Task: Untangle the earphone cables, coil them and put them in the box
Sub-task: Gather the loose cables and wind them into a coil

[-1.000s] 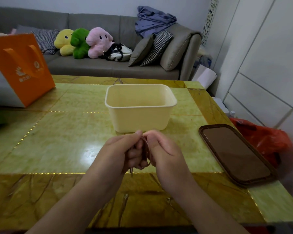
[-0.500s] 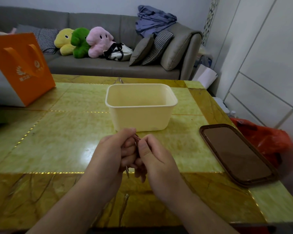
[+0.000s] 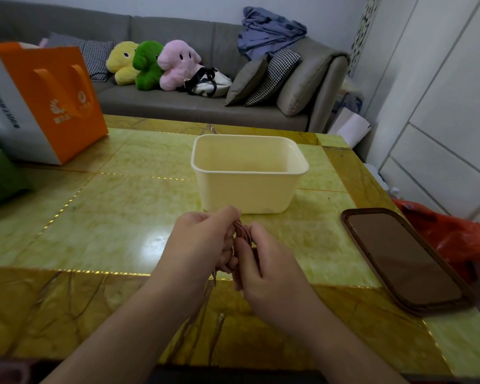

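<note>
Left hand (image 3: pixel 203 239): near centre, fingers curled round a bundle of thin reddish-brown earphone cable (image 3: pixel 242 231), gripping the loops against the palm.
Cable: wound into several turns between the two hands, above the table and just near of the box; a short stiff end (image 3: pixel 214 278), likely the plug, hangs below the left fist.
Right hand (image 3: pixel 263 261): touching the left hand, thumb and fingers pinched on the right side of the same loops.
Far left: orange and white paper carrier bag (image 3: pixel 47 106) standing on the glossy yellow-green marble-pattern table (image 3: pixel 117 217); a green object at the left edge is too cut off to name.
Centre: cream rectangular plastic box (image 3: pixel 248 189), open-topped, nothing visible inside, though its floor is hidden behind the near wall.
Right: brown rounded-rectangle lid or tray (image 3: pixel 405 259) lying flat near the right table edge, well apart from the box.
Far: grey sofa (image 3: pixel 178 101) with yellow, green and pink plush toys.
Stage: coiling looks nearly done; the drop into the box is not yet made.
Risk: thin springy wire could unwind if either pinch loosens before the coil is secured, spilling the turns back into a tangle.
Risk: the dangling end could catch on the box rim during the transfer and pull turns loose.
</note>
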The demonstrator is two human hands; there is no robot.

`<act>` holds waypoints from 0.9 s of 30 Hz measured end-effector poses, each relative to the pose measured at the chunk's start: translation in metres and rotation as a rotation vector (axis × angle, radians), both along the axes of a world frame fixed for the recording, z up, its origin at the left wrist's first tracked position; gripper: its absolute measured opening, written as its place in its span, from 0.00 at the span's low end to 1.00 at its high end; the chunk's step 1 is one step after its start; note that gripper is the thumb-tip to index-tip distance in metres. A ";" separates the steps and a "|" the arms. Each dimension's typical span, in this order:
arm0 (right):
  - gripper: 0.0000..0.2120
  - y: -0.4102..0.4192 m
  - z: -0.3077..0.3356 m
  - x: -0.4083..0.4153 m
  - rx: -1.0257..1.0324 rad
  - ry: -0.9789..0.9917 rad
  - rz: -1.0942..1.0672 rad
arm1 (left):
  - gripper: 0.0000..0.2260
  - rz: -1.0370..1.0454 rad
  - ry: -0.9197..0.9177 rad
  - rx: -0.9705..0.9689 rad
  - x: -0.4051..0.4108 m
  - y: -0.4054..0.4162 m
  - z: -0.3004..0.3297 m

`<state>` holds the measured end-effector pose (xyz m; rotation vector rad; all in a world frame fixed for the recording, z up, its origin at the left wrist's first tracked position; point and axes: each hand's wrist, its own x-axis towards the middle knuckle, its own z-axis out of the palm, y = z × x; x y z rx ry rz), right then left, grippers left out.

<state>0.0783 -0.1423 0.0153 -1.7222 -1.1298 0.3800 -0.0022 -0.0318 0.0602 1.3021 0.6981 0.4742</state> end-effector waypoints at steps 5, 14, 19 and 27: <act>0.08 -0.004 0.007 0.009 0.014 0.002 -0.023 | 0.18 -0.093 -0.080 -0.002 0.001 0.001 0.000; 0.03 -0.013 0.018 0.020 0.138 0.274 -0.036 | 0.17 -0.229 -0.272 -0.089 0.001 0.004 0.004; 0.05 -0.017 0.020 0.021 0.124 0.098 -0.092 | 0.18 -0.193 -0.230 -0.082 0.001 0.008 -0.004; 0.05 -0.014 0.009 0.023 0.093 -0.036 -0.147 | 0.12 -0.184 -0.123 0.090 0.000 0.011 -0.007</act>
